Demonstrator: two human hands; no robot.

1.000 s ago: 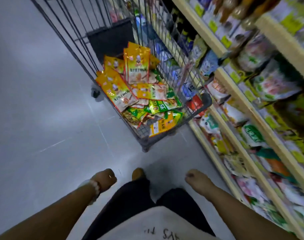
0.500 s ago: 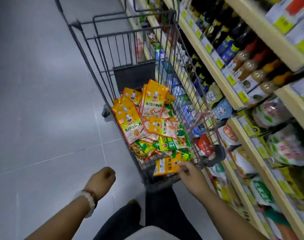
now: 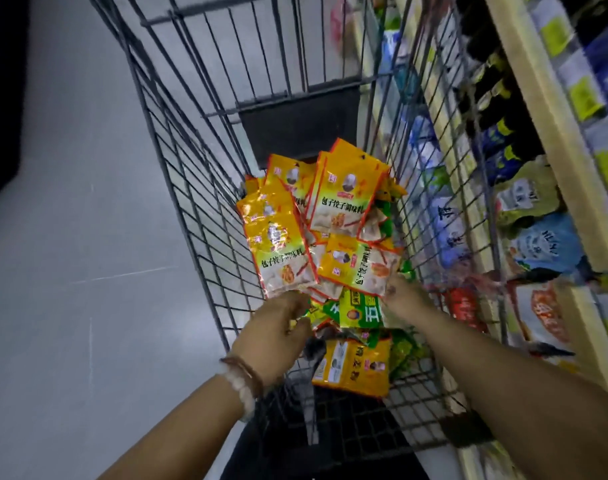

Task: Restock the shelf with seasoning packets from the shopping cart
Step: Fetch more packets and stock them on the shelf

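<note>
Tbh these yellow seasoning packets point(image 3: 284, 252) look light, floppy & slick, so I'd pinch bottom edges; left hand point(image 3: 275, 336) curls at one, right hand point(image 3: 401, 296) grip: can't tell.

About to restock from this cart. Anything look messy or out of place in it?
The seasoning packets lie in a loose, overlapping heap in the shopping cart, facing different ways. No tear or spill shows.

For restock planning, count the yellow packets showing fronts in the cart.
5 yellow packets: one above the left hand, one rear left, one rear centre, one sideways by the right hand, one nearest. Others likely buried.
</note>
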